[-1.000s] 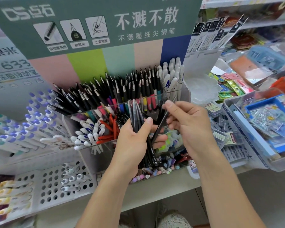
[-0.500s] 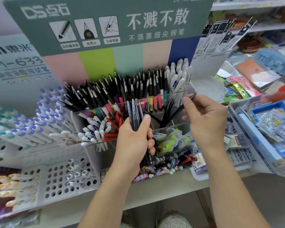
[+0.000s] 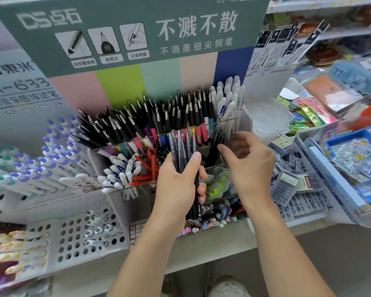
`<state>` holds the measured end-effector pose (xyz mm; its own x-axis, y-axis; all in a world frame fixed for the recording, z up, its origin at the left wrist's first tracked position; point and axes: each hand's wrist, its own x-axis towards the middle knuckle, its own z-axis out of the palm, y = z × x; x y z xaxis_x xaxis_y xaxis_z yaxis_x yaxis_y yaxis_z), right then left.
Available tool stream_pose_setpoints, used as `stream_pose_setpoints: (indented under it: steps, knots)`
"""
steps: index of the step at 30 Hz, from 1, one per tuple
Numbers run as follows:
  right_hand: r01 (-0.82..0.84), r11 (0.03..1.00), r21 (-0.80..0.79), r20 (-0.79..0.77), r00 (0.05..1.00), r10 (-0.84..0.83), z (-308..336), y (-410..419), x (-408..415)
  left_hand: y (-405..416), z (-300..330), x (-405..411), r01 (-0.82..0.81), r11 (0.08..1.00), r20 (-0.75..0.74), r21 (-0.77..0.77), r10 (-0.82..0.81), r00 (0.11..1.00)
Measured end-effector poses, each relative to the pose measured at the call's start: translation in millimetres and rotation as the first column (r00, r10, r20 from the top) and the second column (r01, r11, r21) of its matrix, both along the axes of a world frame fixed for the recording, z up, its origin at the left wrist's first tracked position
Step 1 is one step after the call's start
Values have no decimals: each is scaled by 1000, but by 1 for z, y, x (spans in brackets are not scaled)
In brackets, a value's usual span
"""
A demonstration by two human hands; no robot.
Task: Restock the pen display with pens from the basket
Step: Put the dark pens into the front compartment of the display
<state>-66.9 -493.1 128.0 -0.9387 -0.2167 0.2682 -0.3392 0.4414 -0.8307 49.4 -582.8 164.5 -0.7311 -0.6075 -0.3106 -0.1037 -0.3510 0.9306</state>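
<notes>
above the shelf we read a grey-green header card [image 3: 137, 33] printed "ds", "不溅不散", "不溅墨细尖钢笔" and "ds-758"; a pale sign to its left [image 3: 19, 86] shows "東米" and "633". below the card stands the clear acrylic pen display [image 3: 242, 123], split into compartments: black-capped pens with coloured barrels [image 3: 159, 118] fill the back row, white pens [image 3: 229, 99] stand at its right end, white and orange pens [image 3: 126, 174] lean in a front-left compartment, and a few black pens [image 3: 217, 144] lean in a front-right one. our left hand [image 3: 178, 185] is curled round a bundle of dark pens [image 3: 183, 153], thumb across the front, tips fanning up above the fist, one black barrel reaching down below it. our right hand [image 3: 251, 163] has its fingers loosely bent at the front-right compartment, thumb tip just beside the black pens; we cannot tell whether it pinches one. on the right a clear bin [image 3: 304, 151] holds packaged stationery.
</notes>
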Motion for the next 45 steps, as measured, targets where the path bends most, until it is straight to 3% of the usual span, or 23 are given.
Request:
stream_pose_setpoints:
  steps: [3, 5, 7, 9, 11, 13, 15, 18, 21, 23, 28, 37, 45]
  knots:
    - [18, 1000, 5, 7, 1000, -18, 20, 5, 3, 0, 0, -1, -13, 1000, 2, -28, 13, 1000]
    - [-91, 995, -33, 160, 983, 95, 36, 6, 5, 0, 1, -2, 4, 1000, 3, -25, -4, 1000]
    - [-233, 958, -167, 380, 881, 281, 46, 5, 11, 2, 3, -4, 42, 999, 2, -8, -42, 999]
    - [-251, 891, -378, 522, 738, 429, 48, 2, 17, 3, 4, -4, 71, 997, -1, 6, -71, 997]
    - [-228, 853, -469, 565, 665, 488, 44, 1, 19, 3, 4, -4, 86, 996, 3, 2, -86, 996]
    - [-256, 853, -456, 584, 637, 503, 39, 1, 16, 3, 3, -2, 95, 995, 16, -17, -95, 995]
    - [-262, 874, -408, 592, 653, 472, 38, 2, 12, 4, 3, 0, 83, 996, 27, -29, -82, 996]
    - [-92, 882, -463, 530, 769, 358, 43, 7, 5, 1, 4, 3, 9, 1000, 42, 3, -9, 999]
    - [32, 862, -506, 353, 919, 173, 52, 16, -8, -9, 2, 7, -28, 1000, 58, -3, 28, 998]
    - [38, 868, -494, 233, 968, 91, 56, 19, -14, -12, 0, 9, -38, 999, 65, -7, 38, 997]
    - [-44, 947, -319, 67, 995, 69, 39, 6, -6, -12, 4, 9, -30, 997, 68, 66, 25, 997]
    - [-87, 991, -100, -32, 996, 84, -2, -8, -3, -10, 4, 4, -5, 994, 54, 111, -1, 999]
    - [-28, 989, -143, 100, 994, 43, 6, -10, 0, -5, 2, 1, 70, 993, 31, 91, -74, 997]
